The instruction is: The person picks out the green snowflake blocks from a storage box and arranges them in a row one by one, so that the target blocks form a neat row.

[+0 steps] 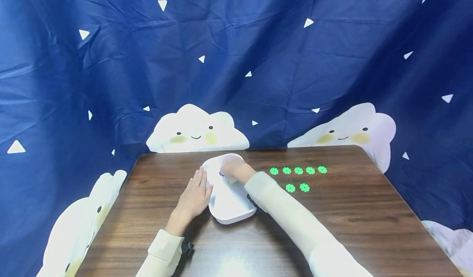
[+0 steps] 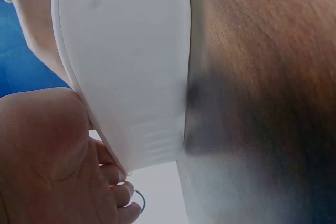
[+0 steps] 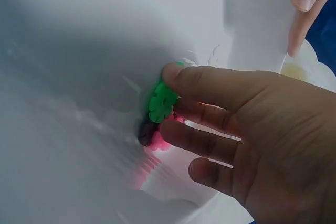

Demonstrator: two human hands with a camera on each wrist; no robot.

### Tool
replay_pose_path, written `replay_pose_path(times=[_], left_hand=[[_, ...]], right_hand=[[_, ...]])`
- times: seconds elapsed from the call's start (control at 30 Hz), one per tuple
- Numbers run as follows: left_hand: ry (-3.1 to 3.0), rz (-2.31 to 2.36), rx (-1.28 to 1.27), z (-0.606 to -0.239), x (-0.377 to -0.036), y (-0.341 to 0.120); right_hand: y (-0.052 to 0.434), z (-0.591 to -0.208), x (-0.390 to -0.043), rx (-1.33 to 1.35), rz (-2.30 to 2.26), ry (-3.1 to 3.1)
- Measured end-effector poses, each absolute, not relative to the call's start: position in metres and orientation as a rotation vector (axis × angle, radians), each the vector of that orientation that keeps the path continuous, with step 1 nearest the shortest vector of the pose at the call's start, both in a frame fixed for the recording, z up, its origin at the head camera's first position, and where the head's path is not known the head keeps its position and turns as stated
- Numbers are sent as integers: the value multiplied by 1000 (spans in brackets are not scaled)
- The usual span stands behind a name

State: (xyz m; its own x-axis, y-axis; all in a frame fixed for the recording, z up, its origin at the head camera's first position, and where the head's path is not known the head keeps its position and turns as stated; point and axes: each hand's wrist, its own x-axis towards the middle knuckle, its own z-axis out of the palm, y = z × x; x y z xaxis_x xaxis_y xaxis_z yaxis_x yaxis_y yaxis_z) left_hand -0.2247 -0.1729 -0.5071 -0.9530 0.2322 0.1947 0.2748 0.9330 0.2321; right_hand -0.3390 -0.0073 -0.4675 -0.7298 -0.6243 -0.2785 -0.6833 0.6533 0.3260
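A white rounded tray [image 1: 230,205] stands on the table. My left hand [image 1: 194,195] rests at its left rim with fairly straight fingers, the thumb reaching over the edge. Inside the tray, my right hand [image 3: 262,124] pinches a green flower-shaped plastic disc [image 3: 163,102] between thumb and fingers. Right behind that disc are a pink flower-shaped disc [image 3: 160,140] and a dark one [image 3: 147,132]. In the head view, a purple disc [image 1: 221,173] shows beside the right hand, which hides part of the tray's far end.
Several green flower discs [image 1: 298,170] lie in a row on the wooden table [image 1: 354,211], right of the tray. Two more green discs [image 1: 290,188] lie nearer, below that row. A blue curtain [image 1: 229,84] with clouds hangs behind the table.
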Motion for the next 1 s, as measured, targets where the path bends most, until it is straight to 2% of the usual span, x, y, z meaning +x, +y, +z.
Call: replay_pose_path(times=[0.63, 1.0], left_hand=[[-2930, -385, -379, -505, -224, -172], [-2944, -373, -374, -505, -223, -171]], right_hand=[[-3, -467, -334, -952, 496, 2752], [-5, -466, -334, -1046, 370, 2748]])
